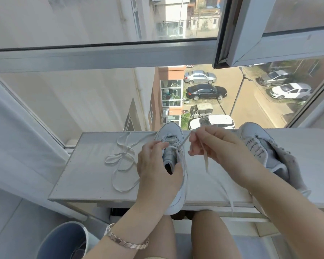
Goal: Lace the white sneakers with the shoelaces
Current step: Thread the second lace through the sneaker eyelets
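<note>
A white sneaker (171, 139) stands on the white window ledge (94, 176), toe toward the glass, its heel over the near edge. My left hand (155, 169) grips its collar, with the fingers at the lace eyelets. My right hand (215, 144) pinches the white shoelace (206, 161) that runs out of the sneaker's eyelets; the lace's free end hangs below the fingers. The second white sneaker (260, 144) lies at the right, partly behind my right forearm, with laces across its front. The long loose end of the lace (122, 161) lies coiled on the ledge at the left.
A window frame (101, 57) and glass stand right behind the ledge, with an open sash (269, 43) at upper right. A white curtain (17, 139) hangs at the left. A blue-grey bin (64, 242) stands on the floor below left. My knees are under the ledge.
</note>
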A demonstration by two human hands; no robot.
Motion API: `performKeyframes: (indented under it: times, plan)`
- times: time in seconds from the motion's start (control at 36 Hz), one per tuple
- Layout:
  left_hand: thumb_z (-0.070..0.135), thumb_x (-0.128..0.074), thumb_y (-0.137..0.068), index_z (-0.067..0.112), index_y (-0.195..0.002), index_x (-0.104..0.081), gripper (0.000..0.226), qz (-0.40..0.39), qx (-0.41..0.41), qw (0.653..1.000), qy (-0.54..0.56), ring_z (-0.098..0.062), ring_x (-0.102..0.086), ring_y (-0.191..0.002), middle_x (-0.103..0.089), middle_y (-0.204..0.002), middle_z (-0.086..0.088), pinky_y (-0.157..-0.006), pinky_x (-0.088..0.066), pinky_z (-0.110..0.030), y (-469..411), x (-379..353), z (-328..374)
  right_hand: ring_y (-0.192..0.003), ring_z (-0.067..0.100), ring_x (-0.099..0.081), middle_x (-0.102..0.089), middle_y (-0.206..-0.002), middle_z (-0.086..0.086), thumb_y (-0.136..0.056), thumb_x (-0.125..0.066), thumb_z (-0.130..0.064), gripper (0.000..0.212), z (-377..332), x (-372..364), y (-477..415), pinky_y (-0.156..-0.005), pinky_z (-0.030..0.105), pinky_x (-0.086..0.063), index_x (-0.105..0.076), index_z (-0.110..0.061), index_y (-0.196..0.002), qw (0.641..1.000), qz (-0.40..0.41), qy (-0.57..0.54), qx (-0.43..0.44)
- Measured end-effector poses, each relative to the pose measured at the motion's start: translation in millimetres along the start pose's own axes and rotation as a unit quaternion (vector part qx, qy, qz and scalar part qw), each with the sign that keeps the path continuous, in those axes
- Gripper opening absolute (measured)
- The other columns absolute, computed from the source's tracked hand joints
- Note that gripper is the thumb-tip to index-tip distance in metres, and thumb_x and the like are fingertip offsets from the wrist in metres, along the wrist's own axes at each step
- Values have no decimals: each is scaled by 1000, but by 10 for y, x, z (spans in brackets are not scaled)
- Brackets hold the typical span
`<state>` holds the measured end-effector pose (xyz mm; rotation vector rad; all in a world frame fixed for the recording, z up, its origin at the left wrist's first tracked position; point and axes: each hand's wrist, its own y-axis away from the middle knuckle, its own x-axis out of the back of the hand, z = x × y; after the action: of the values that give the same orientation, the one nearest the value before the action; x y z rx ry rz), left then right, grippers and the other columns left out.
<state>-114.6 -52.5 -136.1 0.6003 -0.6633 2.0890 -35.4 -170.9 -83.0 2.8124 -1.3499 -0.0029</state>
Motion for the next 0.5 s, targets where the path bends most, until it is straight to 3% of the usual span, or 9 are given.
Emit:
performKeyframes:
  times: [0.06,0.11,0.17,0.25,0.36,0.5]
  plan:
    - [29,-53,-86,36,-100,-51,16,17,-10,998,57,-3,-39,-112,-44,-108,23,-99,-32,-19,25,60,86,-66,14,-60,-59,-61,0,-96,-41,-14,28,-81,-46,-1,-78,25,-56,-62,-8,-78,995,-12,-98,-9]
    - [33,-49,-91,33,-96,-59,11,-62,30,983,170,-8,-53,-95,-59,-94,16,-84,-41,-18,27,132,224,-68,16,-64,-65,-67,3,-94,-45,-15,24,-118,-103,-28,-78,31,-56,-63,-7,-82,989,-6,-146,-22]
    - [32,-50,-93,26,-98,-61,14,-157,64,950,261,-3,-58,-77,-66,-79,11,-71,-43,-17,7,190,340,-72,16,-66,-71,-76,3,-92,-51,-18,18,-123,-164,-64,-77,39,-52,-66,-11,-85,991,13,-129,-27]
    - [11,-50,-95,19,-95,-60,13,-226,67,923,303,-1,-46,-47,-62,-56,8,-49,-34,-9,-27,284,390,-72,13,-69,-73,-77,4,-90,-55,-16,13,-141,-224,-124,-61,28,-54,-66,-9,-89,989,35,-141,-9]
    - [16,-48,-95,10,-81,-66,25,-248,107,920,283,-5,-28,-40,-42,-47,7,-41,-24,-11,-132,494,198,-56,11,-65,-66,-61,1,-93,-53,-13,12,-164,-203,-227,-52,19,-52,-62,-5,-91,978,92,-189,-4]
    - [19,-47,-97,10,-74,-64,30,-302,146,931,142,-4,-30,-40,-43,-51,5,-41,-25,-12,-316,810,-214,-50,11,-61,-63,-56,0,-93,-55,-13,13,-79,-96,-343,-52,19,-52,-63,-5,-86,966,157,-206,-22]
